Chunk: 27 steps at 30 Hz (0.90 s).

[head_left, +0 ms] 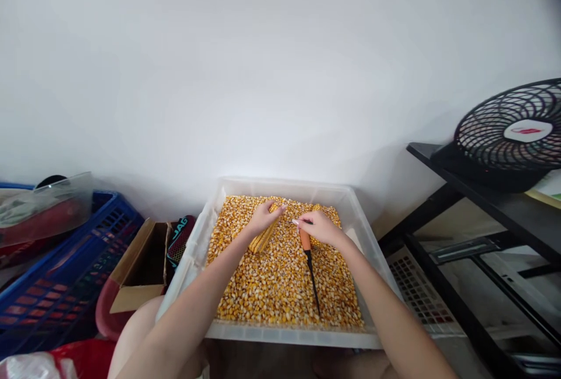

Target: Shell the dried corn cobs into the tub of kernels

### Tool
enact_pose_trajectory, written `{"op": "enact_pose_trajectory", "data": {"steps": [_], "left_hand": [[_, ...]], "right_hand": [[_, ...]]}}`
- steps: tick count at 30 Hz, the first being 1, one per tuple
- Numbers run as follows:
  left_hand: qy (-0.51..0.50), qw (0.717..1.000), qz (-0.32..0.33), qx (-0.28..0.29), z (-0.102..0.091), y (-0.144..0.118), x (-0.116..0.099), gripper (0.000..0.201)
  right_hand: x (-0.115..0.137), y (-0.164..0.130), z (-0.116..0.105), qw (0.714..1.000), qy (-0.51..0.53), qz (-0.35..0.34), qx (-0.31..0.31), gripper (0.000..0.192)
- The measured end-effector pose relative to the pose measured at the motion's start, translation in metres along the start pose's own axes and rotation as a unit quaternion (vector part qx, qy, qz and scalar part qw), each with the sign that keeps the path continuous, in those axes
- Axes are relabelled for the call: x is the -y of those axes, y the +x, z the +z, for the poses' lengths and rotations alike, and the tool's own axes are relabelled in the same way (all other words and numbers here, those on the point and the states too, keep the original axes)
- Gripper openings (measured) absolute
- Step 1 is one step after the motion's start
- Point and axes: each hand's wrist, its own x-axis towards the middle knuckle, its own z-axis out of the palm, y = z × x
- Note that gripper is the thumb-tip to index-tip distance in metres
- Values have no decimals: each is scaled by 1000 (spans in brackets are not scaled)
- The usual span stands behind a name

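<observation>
My left hand (264,217) is wrapped round the upper part of a yellow corn cob (262,243), which lies slanted over loose kernels. To its right, my right hand (322,227) has its fingers closed at the handle end of a screwdriver-like tool (305,241) with an orange handle. The tool's thin black shaft points back toward me, over the kernels. More yellow corn (316,207) shows just behind my right hand, partly hidden by it. Loose corn kernels (280,285) cover the bottom of a translucent plastic bin (289,333) in front of me.
A white wall rises behind the bin. On the left are an open cardboard box (146,262), a reddish tub (106,309) and a blue plastic crate (56,274). A black fan (508,127) stands on a dark metal-framed stand (482,192) at right.
</observation>
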Motion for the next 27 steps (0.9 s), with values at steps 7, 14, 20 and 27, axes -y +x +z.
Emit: {"op": "enact_pose_trajectory", "data": {"steps": [7,14,20,27], "left_hand": [[1,998,49,-36,13,-4,8,24],[-5,999,53,-1,14,-12,8,32],[-60,998,15,22,9,-8,0,29],[-114,993,-32,-10,1,2,3,37]], "right_hand": [[-9,5,17,1000,-7,9,6,38],[-19,8,21,1000,-8,6,2,36],[-13,7,25,1000,-12,8,-12,37],[8,5,33,998,-2,-25,-65,36]]}}
